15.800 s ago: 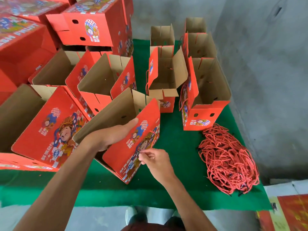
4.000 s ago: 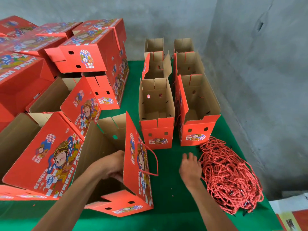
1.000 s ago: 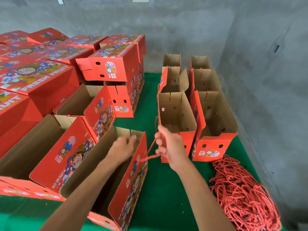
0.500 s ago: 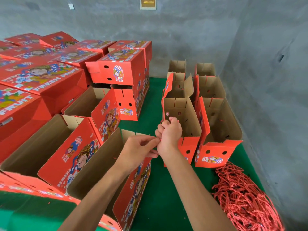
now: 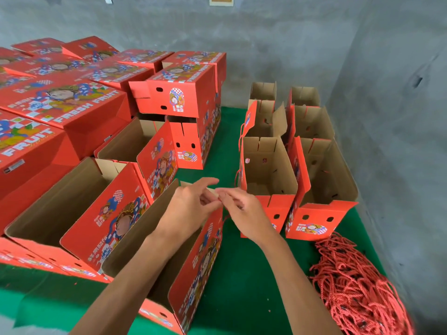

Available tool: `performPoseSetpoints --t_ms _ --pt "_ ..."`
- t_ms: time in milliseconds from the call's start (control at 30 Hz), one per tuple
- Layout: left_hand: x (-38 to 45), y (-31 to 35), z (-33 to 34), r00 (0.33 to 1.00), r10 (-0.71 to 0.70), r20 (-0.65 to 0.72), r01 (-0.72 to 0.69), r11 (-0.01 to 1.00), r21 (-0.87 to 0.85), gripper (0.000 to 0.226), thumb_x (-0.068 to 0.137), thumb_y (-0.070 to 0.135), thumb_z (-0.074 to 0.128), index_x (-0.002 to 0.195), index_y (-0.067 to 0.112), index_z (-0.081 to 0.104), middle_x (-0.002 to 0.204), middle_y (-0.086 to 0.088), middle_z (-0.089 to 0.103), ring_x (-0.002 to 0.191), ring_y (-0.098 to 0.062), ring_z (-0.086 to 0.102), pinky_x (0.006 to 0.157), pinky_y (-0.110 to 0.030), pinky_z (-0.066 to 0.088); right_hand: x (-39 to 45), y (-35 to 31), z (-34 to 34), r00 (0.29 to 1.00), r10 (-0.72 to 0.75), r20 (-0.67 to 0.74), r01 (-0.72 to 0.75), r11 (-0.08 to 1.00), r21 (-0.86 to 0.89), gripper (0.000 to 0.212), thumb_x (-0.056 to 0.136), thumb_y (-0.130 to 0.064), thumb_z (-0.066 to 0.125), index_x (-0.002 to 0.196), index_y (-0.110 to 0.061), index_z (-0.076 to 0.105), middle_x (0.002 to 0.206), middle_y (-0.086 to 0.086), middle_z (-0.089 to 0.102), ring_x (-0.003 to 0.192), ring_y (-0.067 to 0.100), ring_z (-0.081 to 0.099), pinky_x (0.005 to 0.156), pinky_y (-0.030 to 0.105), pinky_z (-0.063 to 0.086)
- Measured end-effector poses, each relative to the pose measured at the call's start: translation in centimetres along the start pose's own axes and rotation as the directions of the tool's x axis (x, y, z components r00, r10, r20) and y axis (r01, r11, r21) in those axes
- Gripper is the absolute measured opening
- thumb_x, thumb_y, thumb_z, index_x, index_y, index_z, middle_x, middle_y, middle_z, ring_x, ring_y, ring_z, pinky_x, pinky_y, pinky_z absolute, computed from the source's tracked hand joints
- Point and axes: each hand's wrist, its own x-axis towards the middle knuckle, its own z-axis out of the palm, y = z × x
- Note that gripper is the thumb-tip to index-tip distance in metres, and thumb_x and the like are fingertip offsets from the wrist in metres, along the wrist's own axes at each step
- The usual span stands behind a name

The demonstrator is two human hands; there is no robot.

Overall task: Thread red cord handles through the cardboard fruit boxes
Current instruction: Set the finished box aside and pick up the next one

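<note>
An open red fruit box (image 5: 200, 264) stands in front of me on the green cloth, brown inside. Both hands meet at the top edge of its right wall. My left hand (image 5: 191, 209) reaches over the box opening and curls its fingers on the wall's top edge, index finger stretched out. My right hand (image 5: 244, 213) is outside the wall and pinches the red cord (image 5: 226, 217) at that edge. Only a short stretch of the cord shows below the fingers. A heap of loose red cords (image 5: 358, 288) lies at the lower right.
Two rows of open boxes (image 5: 268, 172) with cords fitted stand upright behind my hands, toward the grey wall (image 5: 399, 141). More open boxes (image 5: 79, 213) and stacked closed ones (image 5: 72, 102) fill the left. Green cloth (image 5: 244, 281) shows between the box and the cord heap.
Both hands came down from in front of the far boxes to the near box's top edge. The right hand went from a fist on the cord to a fingertip pinch.
</note>
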Motion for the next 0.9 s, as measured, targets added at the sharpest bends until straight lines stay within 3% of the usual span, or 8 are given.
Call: performPoseSetpoints --t_ms 100,267,367,467,567,633,767,900 --pt "0.1 -0.3 -0.3 0.996 0.095 0.003 -0.095 0.994 0.054 0.047 0.081 0.021 0.085 0.124 0.014 0.067 0.078 0.015 0.071 0.075 0.003 0.068 0.077 -0.012 0.056 -0.7 -0.1 0.1 0.997 -0.015 0.079 0.001 0.986 0.165 0.034 0.108 -0.040 0.053 0.096 -0.022 0.080 0.087 -0.008 0.076 0.079 0.001 0.068 0.072 0.016 0.050" --pt "-0.5 -0.5 0.1 0.989 0.150 0.007 -0.150 0.982 0.113 0.044 0.084 0.028 0.082 0.123 0.016 0.065 0.084 0.010 0.067 0.075 -0.004 0.063 0.072 -0.026 0.057 -1.7 0.2 -0.6 0.983 0.074 0.169 -0.141 0.892 0.429 0.027 0.102 -0.029 0.066 0.094 -0.008 0.079 0.085 0.011 0.075 0.083 0.024 0.072 0.087 0.036 0.061" --pt "-1.1 -1.0 0.4 0.968 -0.164 0.187 0.138 0.980 0.144 0.072 0.084 0.046 0.077 0.143 0.019 0.047 0.123 0.004 0.061 0.106 -0.010 0.060 0.092 -0.032 0.054 -2.4 1.3 0.1 0.982 0.141 0.124 -0.177 0.914 0.364 0.021 0.100 -0.025 0.068 0.099 -0.007 0.078 0.083 0.008 0.075 0.073 0.019 0.069 0.074 0.030 0.059" --pt "-1.5 -1.5 -0.2 0.644 -0.508 0.572 0.551 0.827 0.113 0.075 0.092 0.051 0.066 0.152 0.016 0.036 0.147 -0.004 0.053 0.119 -0.023 0.064 0.089 -0.038 0.059 -2.9 3.0 1.2 0.971 0.235 0.037 -0.234 0.915 0.327 0.014 0.101 -0.014 0.066 0.099 -0.005 0.077 0.082 0.008 0.074 0.068 0.017 0.064 0.068 0.030 0.057" --pt "-1.7 -2.0 -1.1 0.409 -0.558 0.722 0.662 0.726 0.186 0.042 0.102 0.033 0.053 0.134 0.006 0.056 0.118 -0.011 0.073 0.094 -0.028 0.076 0.080 -0.047 0.063 -3.1 4.4 2.0 0.956 0.290 0.048 -0.289 0.895 0.341 0.014 0.100 -0.009 0.065 0.108 -0.006 0.077 0.095 0.008 0.078 0.079 0.015 0.071 0.077 0.025 0.060" --pt "-1.7 -2.3 -1.1 0.416 -0.591 0.692 0.707 0.688 0.163 0.033 0.104 0.029 0.049 0.120 0.006 0.067 0.104 -0.011 0.078 0.088 -0.029 0.077 0.082 -0.051 0.062 -3.4 4.9 2.6 0.951 0.299 0.072 -0.305 0.887 0.346 0.017 0.099 -0.006 0.066 0.112 -0.007 0.077 0.098 0.008 0.079 0.084 0.015 0.074 0.079 0.024 0.060" --pt "-0.9 -3.3 -0.9 0.555 -0.675 0.487 0.789 0.612 -0.051 0.042 0.105 0.043 0.046 0.110 0.012 0.074 0.094 -0.005 0.080 0.085 -0.023 0.077 0.082 -0.043 0.062 -4.2 5.5 4.0 0.945 0.308 0.108 -0.326 0.883 0.337 0.012 0.098 -0.008 0.069 0.108 -0.004 0.075 0.092 0.011 0.078 0.080 0.020 0.075 0.078 0.031 0.062" --pt "-0.7 -5.0 -1.9 0.415 -0.690 0.593 0.908 0.357 -0.220 0.055 0.098 0.067 0.042 0.120 0.024 0.069 0.107 -0.002 0.078 0.095 -0.020 0.076 0.081 -0.038 0.059 -5.1 5.9 5.4 0.958 0.245 0.147 -0.258 0.964 0.071 0.015 0.104 -0.025 0.062 0.109 -0.014 0.071 0.091 0.001 0.076 0.083 0.007 0.074 0.080 0.025 0.061"
